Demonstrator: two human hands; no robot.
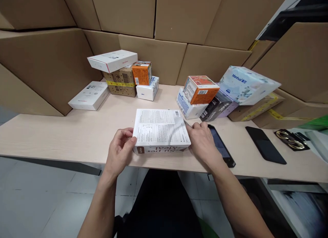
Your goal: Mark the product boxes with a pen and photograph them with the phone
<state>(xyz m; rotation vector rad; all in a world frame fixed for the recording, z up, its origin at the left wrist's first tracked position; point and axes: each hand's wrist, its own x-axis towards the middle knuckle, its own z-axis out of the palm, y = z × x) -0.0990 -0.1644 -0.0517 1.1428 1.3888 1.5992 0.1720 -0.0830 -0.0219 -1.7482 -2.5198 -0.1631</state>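
Observation:
A white "Super Meal" box (161, 127) lies on the table right in front of me, its printed text side up and the lettering on its near side upside down. My left hand (121, 149) grips its left end, thumb on the near left corner and fingers along the side. Against the right end, my right hand (202, 139) is closed with its fingers curled; the fingertips are partly hidden. A dark phone (221, 145) lies beside and partly behind my right wrist.
At the back left, white flat boxes (89, 94), a taped brown carton (121, 82) and an orange box (142, 74) are grouped. Another orange box (202, 89) and tissue packs (247, 86) are piled back right. A black slab (265, 144) lies right. Cardboard walls (153, 60) enclose the table.

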